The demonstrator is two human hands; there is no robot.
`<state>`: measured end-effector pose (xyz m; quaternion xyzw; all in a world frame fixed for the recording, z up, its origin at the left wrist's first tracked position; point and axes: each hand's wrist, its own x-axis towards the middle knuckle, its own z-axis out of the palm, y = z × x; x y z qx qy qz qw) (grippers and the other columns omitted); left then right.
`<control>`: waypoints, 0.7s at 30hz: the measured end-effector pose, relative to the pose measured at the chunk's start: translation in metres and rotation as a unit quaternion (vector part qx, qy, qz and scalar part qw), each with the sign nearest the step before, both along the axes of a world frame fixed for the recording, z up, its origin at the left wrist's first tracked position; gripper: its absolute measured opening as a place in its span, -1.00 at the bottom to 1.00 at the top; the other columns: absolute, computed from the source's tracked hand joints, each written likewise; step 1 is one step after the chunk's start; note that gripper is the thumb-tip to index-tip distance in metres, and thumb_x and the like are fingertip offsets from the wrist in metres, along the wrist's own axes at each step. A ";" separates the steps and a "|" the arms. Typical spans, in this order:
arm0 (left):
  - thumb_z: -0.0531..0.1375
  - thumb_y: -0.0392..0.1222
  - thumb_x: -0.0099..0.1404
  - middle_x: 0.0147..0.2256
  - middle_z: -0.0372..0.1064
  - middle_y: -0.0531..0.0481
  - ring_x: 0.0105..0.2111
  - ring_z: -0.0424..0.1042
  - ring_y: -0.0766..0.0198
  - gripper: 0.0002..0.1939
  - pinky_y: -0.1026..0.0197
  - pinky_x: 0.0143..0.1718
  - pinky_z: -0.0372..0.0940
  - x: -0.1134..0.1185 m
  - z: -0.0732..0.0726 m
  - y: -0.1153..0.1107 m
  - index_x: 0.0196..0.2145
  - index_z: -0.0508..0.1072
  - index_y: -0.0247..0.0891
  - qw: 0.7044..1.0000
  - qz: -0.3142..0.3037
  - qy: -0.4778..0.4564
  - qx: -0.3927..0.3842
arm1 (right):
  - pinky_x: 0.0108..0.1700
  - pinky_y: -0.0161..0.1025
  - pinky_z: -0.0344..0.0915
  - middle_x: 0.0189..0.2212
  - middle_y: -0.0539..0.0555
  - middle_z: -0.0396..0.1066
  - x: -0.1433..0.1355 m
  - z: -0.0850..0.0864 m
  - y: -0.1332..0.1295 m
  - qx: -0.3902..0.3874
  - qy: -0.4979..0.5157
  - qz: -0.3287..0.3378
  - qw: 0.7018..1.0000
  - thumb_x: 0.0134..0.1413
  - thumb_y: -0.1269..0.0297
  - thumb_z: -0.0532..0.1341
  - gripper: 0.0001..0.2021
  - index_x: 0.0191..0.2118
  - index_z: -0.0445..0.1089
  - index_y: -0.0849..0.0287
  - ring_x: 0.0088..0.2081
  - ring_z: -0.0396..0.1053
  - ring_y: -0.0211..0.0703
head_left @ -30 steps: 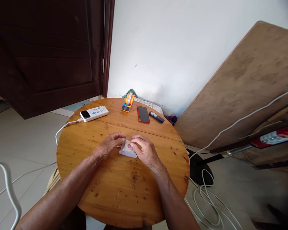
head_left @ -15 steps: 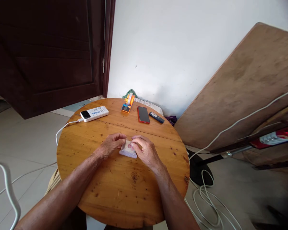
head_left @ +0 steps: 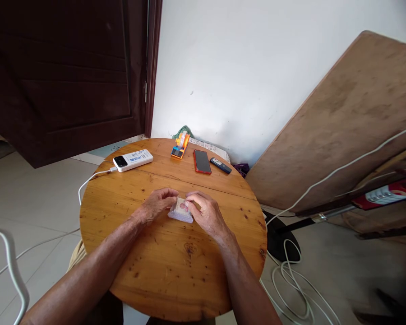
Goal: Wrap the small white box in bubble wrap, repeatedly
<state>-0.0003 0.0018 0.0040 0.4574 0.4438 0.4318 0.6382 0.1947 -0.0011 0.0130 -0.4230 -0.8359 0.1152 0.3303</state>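
Observation:
A small flat packet in clear bubble wrap (head_left: 180,217) lies on the round wooden table (head_left: 162,271). Through its top a pale face with a reddish round mark shows. My left hand (head_left: 159,202) is at the packet's left edge, thumb and fingers closed in on it. From the right, my right hand (head_left: 207,214) pinches the packet's upper right part, thumb on top. The far fingers of both hands are partly hidden.
Towards the back of the table are a white power bank (head_left: 134,160) with a cable, an orange tape dispenser (head_left: 180,145), a red-edged phone (head_left: 202,161) and a dark blue handheld device (head_left: 220,165). A brown board (head_left: 328,122) leans at right; cable coils lie on the floor.

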 end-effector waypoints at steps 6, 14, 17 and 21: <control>0.35 -0.12 -0.06 -0.46 0.39 0.06 -0.44 0.30 0.33 -0.68 0.24 -0.31 0.21 0.001 0.000 0.000 -0.32 0.51 -0.31 1.000 -0.003 -0.001 -0.005 | -0.16 -0.23 0.33 -0.31 0.04 0.52 0.000 0.000 0.000 0.000 -0.010 -0.004 1.000 0.20 0.42 0.14 -0.85 -0.33 0.43 0.08 -0.25 0.45 -0.14; 0.34 -0.11 -0.06 -0.48 0.36 0.09 -0.46 0.28 0.34 -0.67 0.24 -0.32 0.19 0.001 0.000 -0.001 -0.31 0.50 -0.30 1.000 0.002 0.000 -0.012 | -0.19 -0.25 0.30 -0.36 0.03 0.50 0.001 0.003 -0.001 -0.011 -0.020 -0.009 1.000 0.21 0.41 0.14 -0.85 -0.35 0.42 0.09 -0.29 0.43 -0.16; 0.34 -0.11 -0.07 -0.47 0.36 0.09 -0.46 0.27 0.34 -0.66 0.24 -0.33 0.18 0.001 0.000 -0.001 -0.31 0.50 -0.30 1.000 0.003 0.004 -0.009 | -0.19 -0.26 0.30 -0.37 0.02 0.50 0.000 0.004 -0.001 -0.007 -0.023 -0.011 1.000 0.20 0.41 0.14 -0.84 -0.35 0.42 0.08 -0.30 0.43 -0.16; 0.34 -0.10 -0.06 -0.46 0.37 0.09 -0.46 0.29 0.34 -0.68 0.24 -0.32 0.19 0.001 0.000 -0.001 -0.33 0.50 -0.29 1.000 0.003 0.005 -0.009 | -0.21 -0.27 0.29 -0.37 0.01 0.50 0.001 0.005 -0.002 -0.008 -0.025 -0.011 1.000 0.21 0.41 0.13 -0.84 -0.34 0.42 0.09 -0.31 0.43 -0.17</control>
